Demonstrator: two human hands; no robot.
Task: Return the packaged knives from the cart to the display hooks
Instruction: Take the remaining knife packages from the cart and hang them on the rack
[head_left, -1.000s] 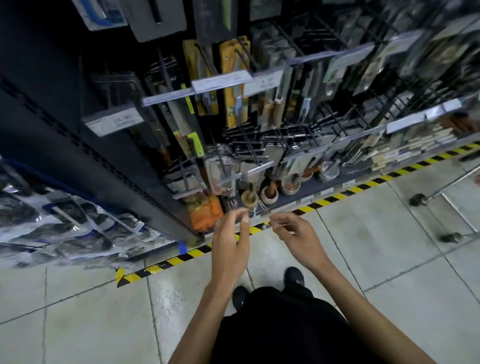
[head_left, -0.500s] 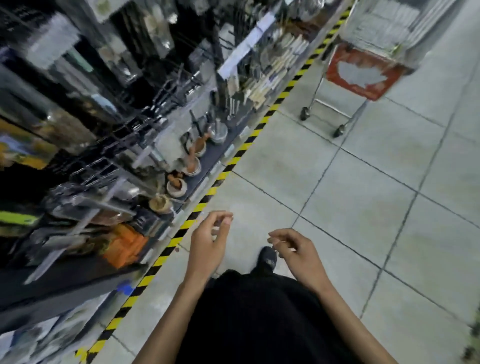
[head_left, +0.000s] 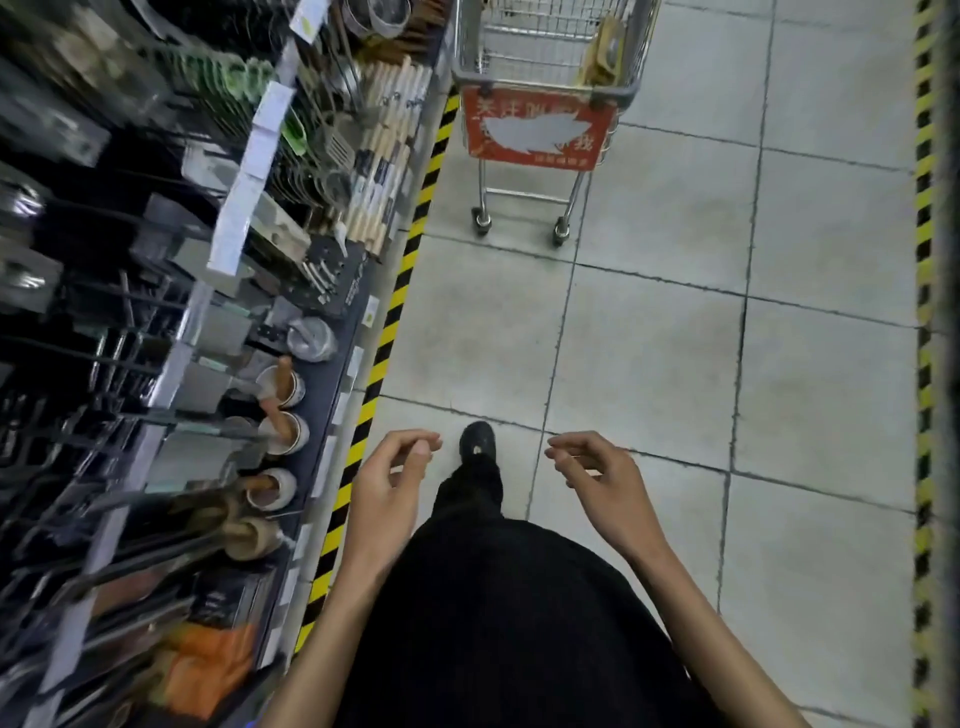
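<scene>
A wire shopping cart (head_left: 545, 78) with a red sign on its front stands ahead in the aisle. A yellowish package (head_left: 605, 49) leans inside its right side; whether it is a knife pack I cannot tell. The display rack (head_left: 156, 291) of hooks with hanging kitchen tools runs along the left. My left hand (head_left: 387, 488) and my right hand (head_left: 597, 480) hang low in front of me over the floor, both empty with fingers loosely curled and apart. The hands are well short of the cart.
A black-and-yellow hazard stripe (head_left: 384, 332) edges the bottom shelf on the left, and another (head_left: 922, 260) runs down the right. Small mortars with pestles (head_left: 283, 431) sit on the low shelf. My black shoe (head_left: 478, 441) steps forward on the grey floor tiles.
My view has swung from facing the rack to looking down the aisle at the cart. Both hands have come away from the shelf and spread apart, empty.
</scene>
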